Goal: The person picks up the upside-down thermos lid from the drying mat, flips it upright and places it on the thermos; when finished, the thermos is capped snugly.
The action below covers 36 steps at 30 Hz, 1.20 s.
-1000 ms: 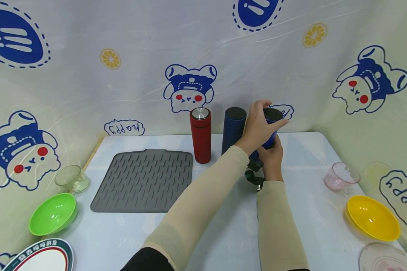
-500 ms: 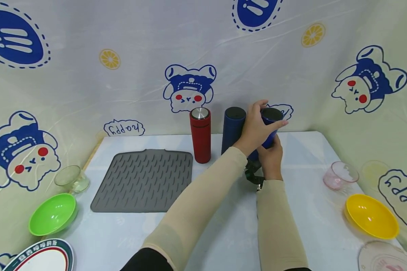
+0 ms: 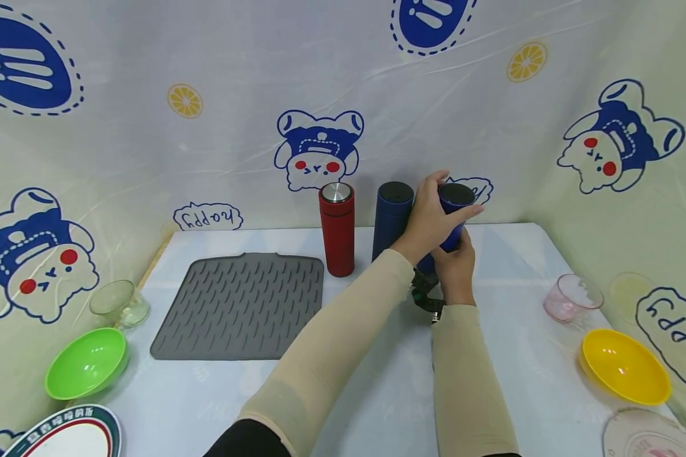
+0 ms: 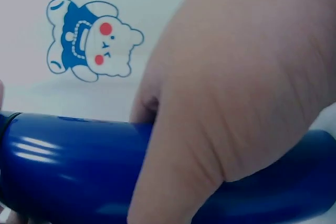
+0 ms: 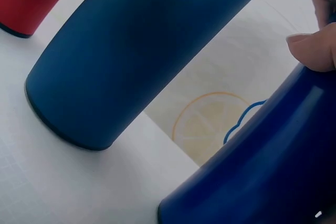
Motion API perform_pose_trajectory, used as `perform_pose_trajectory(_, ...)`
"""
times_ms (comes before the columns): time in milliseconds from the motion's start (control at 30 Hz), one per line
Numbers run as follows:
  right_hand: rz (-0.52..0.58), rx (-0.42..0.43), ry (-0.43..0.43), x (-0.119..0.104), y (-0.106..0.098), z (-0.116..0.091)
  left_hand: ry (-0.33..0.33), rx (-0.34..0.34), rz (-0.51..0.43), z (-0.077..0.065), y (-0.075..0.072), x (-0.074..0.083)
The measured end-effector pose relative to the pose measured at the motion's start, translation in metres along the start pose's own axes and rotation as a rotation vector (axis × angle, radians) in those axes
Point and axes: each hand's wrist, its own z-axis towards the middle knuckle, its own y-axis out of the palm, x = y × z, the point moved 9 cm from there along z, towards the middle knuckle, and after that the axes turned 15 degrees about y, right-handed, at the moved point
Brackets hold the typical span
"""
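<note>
A glossy blue thermos bottle (image 3: 451,238) with a dark top stands at the back right of the table, held by both hands. My left hand (image 3: 431,219) spans its upper end, fingers on the left and thumb reaching across the near side. Lower down, my right hand (image 3: 457,270) grips the body; in the left wrist view this right hand (image 4: 210,103) wraps over the bottle and hides much of it. A dark seam (image 4: 8,129) rings the bottle near its upper end. The right wrist view shows a thumb (image 5: 315,51) on the bottle (image 5: 262,171), whose lower edge overlaps the tabletop.
A matte dark-blue bottle (image 3: 392,216) stands close left of the held one, then a red bottle (image 3: 338,238). Left lie a grey mat (image 3: 240,311), glass (image 3: 117,303), green bowl (image 3: 86,362) and plate (image 3: 100,416). Right are a pink glass (image 3: 571,298), yellow bowl (image 3: 623,365) and pale plate (image 3: 629,438).
The upper end of the blue thermos bottle has shifted slightly left with my left hand. Both hands keep their hold, and the other objects stay in place.
</note>
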Motion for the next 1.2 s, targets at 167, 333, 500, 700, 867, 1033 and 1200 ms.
perform_pose_trajectory(167, 0.045, 0.007, -0.042, -0.002, 0.000, -0.002, -0.002, -0.065, -0.148, 0.001, 0.003, 0.000)
perform_pose_trajectory(333, -0.029, 0.021, -0.025, 0.001, 0.001, -0.003, -0.015, -0.056, -0.121, -0.001, 0.003, -0.001)
perform_pose_trajectory(500, -0.042, -0.007, 0.028, 0.006, 0.004, -0.001, -0.039, 0.018, -0.031, -0.003, -0.002, -0.004)
perform_pose_trajectory(700, -0.022, -0.018, 0.004, 0.002, 0.002, 0.001, -0.007, 0.018, -0.072, -0.002, -0.003, -0.001)
perform_pose_trajectory(867, 0.001, -0.026, -0.014, -0.001, -0.001, 0.002, -0.025, -0.001, -0.163, -0.002, -0.002, 0.000)
perform_pose_trajectory(1033, 0.002, -0.061, 0.035, 0.002, 0.000, 0.001, -0.045, -0.033, -0.198, -0.003, -0.001, 0.001)
perform_pose_trajectory(1200, 0.028, -0.095, 0.044, -0.011, 0.000, -0.011, -0.048, -0.052, -0.197, -0.003, 0.000, 0.002)
